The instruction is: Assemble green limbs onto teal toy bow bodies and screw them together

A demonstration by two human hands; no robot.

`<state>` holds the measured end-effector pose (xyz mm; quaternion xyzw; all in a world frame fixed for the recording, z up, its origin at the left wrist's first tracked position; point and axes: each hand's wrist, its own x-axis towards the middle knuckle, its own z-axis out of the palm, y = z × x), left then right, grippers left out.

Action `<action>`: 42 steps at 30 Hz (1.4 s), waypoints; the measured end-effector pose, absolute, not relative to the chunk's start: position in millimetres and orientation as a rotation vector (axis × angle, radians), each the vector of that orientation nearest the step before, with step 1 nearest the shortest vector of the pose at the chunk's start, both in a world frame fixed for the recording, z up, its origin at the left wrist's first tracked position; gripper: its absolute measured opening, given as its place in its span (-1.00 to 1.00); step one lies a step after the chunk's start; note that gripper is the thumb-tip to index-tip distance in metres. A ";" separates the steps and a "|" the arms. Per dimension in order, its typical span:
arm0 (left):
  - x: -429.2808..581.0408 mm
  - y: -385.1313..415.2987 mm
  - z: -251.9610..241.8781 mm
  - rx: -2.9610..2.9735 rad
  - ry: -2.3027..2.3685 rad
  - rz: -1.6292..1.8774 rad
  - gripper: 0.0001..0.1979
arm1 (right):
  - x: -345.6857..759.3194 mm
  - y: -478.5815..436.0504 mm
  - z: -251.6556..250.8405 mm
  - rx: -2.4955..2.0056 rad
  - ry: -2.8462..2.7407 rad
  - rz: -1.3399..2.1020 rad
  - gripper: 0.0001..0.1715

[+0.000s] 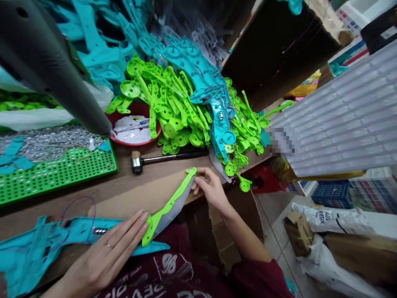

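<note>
A curved bright green plastic strip with a translucent panel [169,203] along its edge slants across the front of the bench. My right hand [212,188] pinches its upper end between thumb and fingers. At the lower end, my left hand [108,248] lies flat with its fingers stretched out, the fingertips touching the strip; its thumb is hidden. Beneath the left hand is a long blue plastic part [77,227] with thin wires and a small metal spring-like piece. A mallet [137,161] with a black handle rests just beyond the strip.
Piled green parts [173,111] and wired blue parts [218,111] fill the back. A red bowl [136,142] holds white material and a screwdriver-like tool. On the left, a green perforated tray [62,178] carries small metal pieces, below a grey post [62,62]. The bench edge drops off at right.
</note>
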<state>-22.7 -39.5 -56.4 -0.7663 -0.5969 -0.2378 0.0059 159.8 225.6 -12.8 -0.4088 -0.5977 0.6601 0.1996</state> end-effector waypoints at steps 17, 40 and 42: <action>-33.4 -64.4 -78.9 -2.477 -1.782 -0.799 -0.35 | 158.5 218.8 -17.6 -0.870 -1.208 2.467 -0.55; -25.5 94.3 -6.6 -2.725 -3.104 -1.435 -0.53 | 151.9 219.5 -31.3 -0.957 -1.261 2.217 -0.70; -23.7 90.4 -8.8 -2.657 -3.125 -1.498 -0.54 | 153.5 221.8 -29.9 -0.938 -1.264 2.253 -0.69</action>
